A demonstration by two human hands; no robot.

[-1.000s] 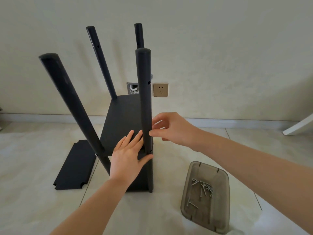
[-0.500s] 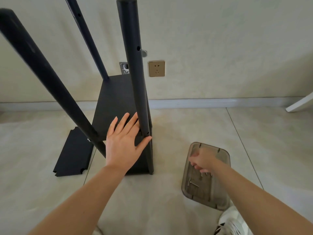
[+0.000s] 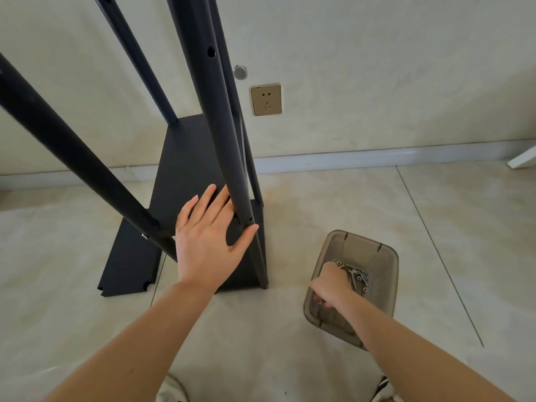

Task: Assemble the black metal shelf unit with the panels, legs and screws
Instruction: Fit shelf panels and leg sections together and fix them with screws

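Head view: left hand [image 3: 210, 245] lies flat and open on the black metal shelf panel [image 3: 185, 172], thumb against the near black tubular leg [image 3: 229, 158]. Right hand [image 3: 330, 287] digs in the smoky clear plastic tray [image 3: 385, 256] of silver screws [image 3: 358, 275], can't tell whether it's got one. Looks like screw-fetching; next it needs lining up with that leg's low hole.

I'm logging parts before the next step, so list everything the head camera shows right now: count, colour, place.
legs: four, black, upright on the shelf unit, tops cut off by the frame
mounted panel: one, black, between the legs, under the left hand
spare panel: one, black, flat on the floor left of the unit
tray: one, smoky clear plastic, on the floor right of the unit
screws: a small pile, silver, inside the tray
wall socket: one, gold, on the wall behind the unit
round fitting: one, silver, above the socket
white object: one, far right edge, partly seen
left hand: flat against the panel beside the near leg
right hand: in the tray, fingers hidden
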